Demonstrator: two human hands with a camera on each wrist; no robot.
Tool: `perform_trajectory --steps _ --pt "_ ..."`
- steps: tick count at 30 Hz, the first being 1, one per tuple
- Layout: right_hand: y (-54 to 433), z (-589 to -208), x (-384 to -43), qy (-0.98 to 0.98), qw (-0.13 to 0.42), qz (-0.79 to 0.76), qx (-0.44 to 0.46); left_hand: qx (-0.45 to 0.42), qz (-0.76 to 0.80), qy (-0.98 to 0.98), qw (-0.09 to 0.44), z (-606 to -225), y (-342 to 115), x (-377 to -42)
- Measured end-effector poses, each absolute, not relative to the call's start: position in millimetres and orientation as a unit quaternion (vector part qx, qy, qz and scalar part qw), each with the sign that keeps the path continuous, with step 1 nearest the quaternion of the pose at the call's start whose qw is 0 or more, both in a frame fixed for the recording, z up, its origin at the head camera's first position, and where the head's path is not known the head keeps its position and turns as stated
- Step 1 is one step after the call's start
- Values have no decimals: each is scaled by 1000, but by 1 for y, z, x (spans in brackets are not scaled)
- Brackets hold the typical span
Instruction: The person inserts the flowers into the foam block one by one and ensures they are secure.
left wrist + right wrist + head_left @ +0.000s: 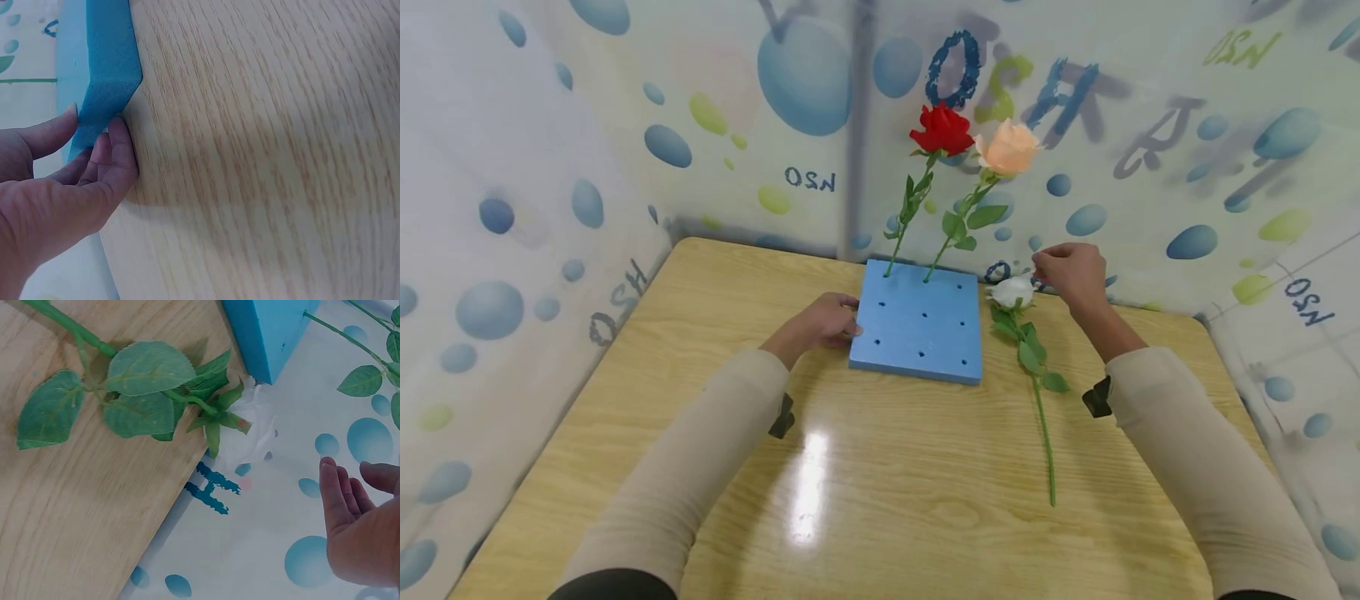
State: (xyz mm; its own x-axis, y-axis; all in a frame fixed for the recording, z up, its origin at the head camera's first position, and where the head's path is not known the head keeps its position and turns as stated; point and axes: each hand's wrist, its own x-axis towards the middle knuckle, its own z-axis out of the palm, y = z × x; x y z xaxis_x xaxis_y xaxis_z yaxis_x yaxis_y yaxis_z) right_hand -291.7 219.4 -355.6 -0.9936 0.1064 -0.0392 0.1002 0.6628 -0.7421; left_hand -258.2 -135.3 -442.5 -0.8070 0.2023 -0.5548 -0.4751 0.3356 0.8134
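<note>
Left hand (pixel 829 319): pinching blue board (pixel 901 329) edge, board to its right | right hand (pixel 1075 271): empty, fingers loose, white rose (pixel 1013 293) just left | red rose (pixel 942 131), peach rose (pixel 1009 148) stuck in board

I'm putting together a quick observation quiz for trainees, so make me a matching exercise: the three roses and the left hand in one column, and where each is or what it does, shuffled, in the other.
Column 1
1. red rose
2. peach rose
3. white rose
4. left hand

Column 2 (head view)
A. lying to the right of the blue perforated board
B. gripping the board's left edge
C. standing near the board's far-left corner
D. standing near the middle of the board's far edge

Pairs: 1-C, 2-D, 3-A, 4-B
</note>
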Motion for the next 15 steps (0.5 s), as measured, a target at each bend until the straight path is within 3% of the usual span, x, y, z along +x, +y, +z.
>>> perform_trajectory --steps 15 --pt "240 -375 -280 -906 -130 399 -61 -93 573 757 300 -441 -134 -258"
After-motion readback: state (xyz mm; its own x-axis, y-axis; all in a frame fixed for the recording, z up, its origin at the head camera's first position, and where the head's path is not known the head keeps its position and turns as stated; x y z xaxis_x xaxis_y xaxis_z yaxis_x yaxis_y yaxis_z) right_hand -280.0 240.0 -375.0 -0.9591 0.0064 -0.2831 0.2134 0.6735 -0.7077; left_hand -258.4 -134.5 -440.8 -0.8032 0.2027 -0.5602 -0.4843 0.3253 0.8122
